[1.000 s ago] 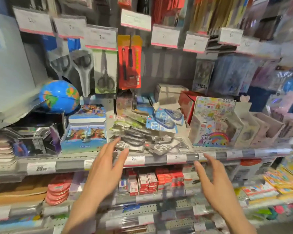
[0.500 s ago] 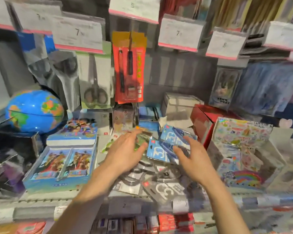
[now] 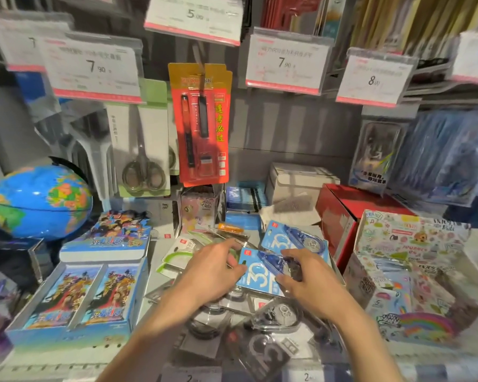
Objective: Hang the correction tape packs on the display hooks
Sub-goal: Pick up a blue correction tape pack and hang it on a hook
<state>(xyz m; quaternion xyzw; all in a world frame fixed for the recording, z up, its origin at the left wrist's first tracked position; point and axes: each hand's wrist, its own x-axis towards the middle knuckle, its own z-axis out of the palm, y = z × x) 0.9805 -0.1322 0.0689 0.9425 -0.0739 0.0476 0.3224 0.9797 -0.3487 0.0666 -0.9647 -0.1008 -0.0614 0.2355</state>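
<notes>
The blue pack (image 3: 255,274) lies flat between both hands, long axis running away from the person. The right hand (image 3: 309,282) pinches its right edge with curled fingers; the left hand (image 3: 213,274) curls at its left edge, grip unclear.

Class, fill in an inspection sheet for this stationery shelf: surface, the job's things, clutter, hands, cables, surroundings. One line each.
Surface: grey shop shelf, crowded with stock.
Job's things: blue-card correction tape pack lies on a loose pile of packs; a second blue pack lies behind it; clear packs lie nearer the camera.
Clutter: blue globe, cartoon card boxes, red carton, sticker display box.
Hands: left hand rests on the pile; right hand pinches the blue-card pack.
Cables: nothing seen.
Surroundings: hanging red pen pack, scissors pack, price tags overhead.
</notes>
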